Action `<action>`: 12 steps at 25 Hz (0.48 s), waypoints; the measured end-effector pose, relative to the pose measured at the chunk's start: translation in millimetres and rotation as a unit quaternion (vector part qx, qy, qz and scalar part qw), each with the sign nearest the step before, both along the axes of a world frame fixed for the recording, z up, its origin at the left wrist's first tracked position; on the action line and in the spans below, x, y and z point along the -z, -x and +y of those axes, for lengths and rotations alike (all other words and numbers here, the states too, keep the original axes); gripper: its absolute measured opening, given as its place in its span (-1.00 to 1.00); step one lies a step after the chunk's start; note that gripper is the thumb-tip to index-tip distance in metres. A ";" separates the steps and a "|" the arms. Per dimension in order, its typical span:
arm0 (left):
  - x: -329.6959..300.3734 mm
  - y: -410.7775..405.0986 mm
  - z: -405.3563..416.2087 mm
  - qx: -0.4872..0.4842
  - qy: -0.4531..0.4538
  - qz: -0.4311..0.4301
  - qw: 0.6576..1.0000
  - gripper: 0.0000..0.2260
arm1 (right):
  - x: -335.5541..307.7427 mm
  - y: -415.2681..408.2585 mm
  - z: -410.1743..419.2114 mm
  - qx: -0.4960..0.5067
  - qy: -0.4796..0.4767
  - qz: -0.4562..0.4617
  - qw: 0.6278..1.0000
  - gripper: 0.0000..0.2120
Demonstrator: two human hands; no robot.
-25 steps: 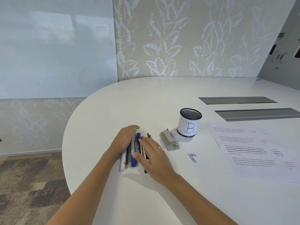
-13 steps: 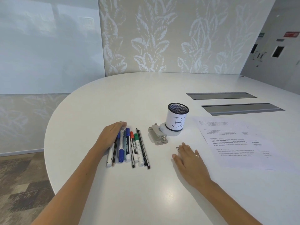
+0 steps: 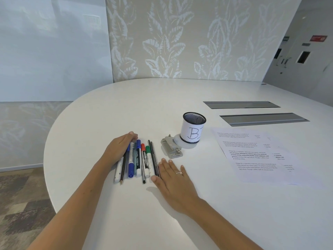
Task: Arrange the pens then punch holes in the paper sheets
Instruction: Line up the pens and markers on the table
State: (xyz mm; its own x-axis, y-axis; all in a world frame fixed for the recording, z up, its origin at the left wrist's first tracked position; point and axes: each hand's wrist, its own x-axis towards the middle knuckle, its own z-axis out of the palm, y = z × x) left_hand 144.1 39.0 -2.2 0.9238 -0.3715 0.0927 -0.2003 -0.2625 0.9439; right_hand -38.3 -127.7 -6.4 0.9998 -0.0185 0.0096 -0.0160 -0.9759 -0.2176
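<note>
Several pens and markers [image 3: 139, 160] lie side by side in a row on the white table [image 3: 126, 109], with blue, red and green caps among them. My left hand [image 3: 119, 147] rests flat against the row's left side, fingers curved over the tops. My right hand [image 3: 172, 177] lies flat on the table, its thumb edge touching the black pens at the row's right side. A grey metal hole punch [image 3: 172, 147] sits just right of the pens. Printed paper sheets [image 3: 255, 156] lie spread at the right.
A black mesh pen cup [image 3: 193, 128] with a white label marked "B" stands behind the hole punch. Two grey cable hatches [image 3: 252, 112] are set into the table farther back. The table's curved edge drops to carpet on the left.
My right hand has come back left from beside the paper sheets to the right side of the pen row. My left hand stays against the row's left side.
</note>
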 end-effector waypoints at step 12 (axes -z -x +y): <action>-3.2 3.8 2.0 0.021 -0.040 0.015 0.999 -0.48 | 5.7 4.1 0.1 0.015 0.033 0.010 0.999 -0.20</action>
State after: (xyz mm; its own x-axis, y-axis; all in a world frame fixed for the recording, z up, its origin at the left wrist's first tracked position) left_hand 140.2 41.0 1.1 0.9090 -0.4154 0.0331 -0.1844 -0.3297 0.9259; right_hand -42.4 -127.6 -12.0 0.9988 -0.0482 -0.0091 -0.0491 -0.9871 -0.1522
